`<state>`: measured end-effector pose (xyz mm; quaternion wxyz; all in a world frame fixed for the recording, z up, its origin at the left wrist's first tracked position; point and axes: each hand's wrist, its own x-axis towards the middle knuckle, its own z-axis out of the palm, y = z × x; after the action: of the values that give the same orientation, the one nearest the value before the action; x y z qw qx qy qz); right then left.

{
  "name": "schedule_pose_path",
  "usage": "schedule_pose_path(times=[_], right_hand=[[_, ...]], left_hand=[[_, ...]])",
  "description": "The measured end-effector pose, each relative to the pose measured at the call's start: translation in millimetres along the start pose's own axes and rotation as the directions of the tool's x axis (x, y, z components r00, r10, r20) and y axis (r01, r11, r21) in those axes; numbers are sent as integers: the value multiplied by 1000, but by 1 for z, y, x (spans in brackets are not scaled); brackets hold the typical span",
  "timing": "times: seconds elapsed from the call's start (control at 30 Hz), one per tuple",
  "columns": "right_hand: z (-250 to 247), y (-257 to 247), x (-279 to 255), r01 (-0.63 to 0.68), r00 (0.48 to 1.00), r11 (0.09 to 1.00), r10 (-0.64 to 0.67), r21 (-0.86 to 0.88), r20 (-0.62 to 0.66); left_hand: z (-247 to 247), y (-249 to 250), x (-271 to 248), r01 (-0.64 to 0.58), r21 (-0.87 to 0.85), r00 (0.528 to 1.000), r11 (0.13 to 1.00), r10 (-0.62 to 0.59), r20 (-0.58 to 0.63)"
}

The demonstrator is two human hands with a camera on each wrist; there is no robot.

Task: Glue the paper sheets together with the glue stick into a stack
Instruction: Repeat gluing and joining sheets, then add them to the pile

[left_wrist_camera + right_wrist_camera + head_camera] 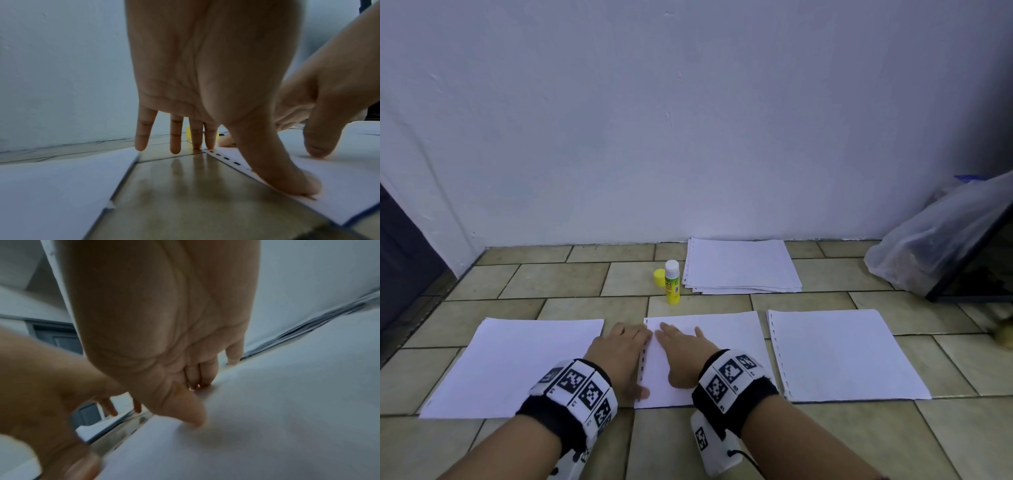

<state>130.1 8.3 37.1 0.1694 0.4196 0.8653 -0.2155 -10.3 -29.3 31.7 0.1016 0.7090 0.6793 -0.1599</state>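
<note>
Three white paper sheets lie side by side on the tiled floor: a left sheet (517, 366), a middle sheet (722, 342) and a right sheet (842, 353). My left hand (619, 356) is spread flat at the middle sheet's punched left edge, thumb (283, 175) pressing on that edge. Flat on the same sheet (267, 418) rests my right hand (681, 353), fingers straight. An uncapped yellow glue stick (672, 282) stands upright behind the sheets, its yellow cap (659, 277) beside it. A pile of spare sheets (743, 265) lies by the wall.
A white wall (688, 120) closes the back. A clear plastic bag (941, 246) leans on a dark frame at the right. A dark door (400, 253) stands at the left. Bare tiles (859, 445) show in front of the sheets.
</note>
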Motion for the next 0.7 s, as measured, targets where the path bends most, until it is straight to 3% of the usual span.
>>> schedule_pose_path(times=[0.2,0.37,0.7], right_hand=[[-16,50,-33,-195,978,965,206,173,-46],[-13,84,-35,-407,905,892,422,196,-44],[-21,71,-28,-381,914,917,354,-122,-198]], left_hand=[[-2,-1,0,-19,37,999,999,17,50],[-3,-1,1,-15,42,998,999,13,58],[-17,-4,6,-60,78,997,995,57,47]])
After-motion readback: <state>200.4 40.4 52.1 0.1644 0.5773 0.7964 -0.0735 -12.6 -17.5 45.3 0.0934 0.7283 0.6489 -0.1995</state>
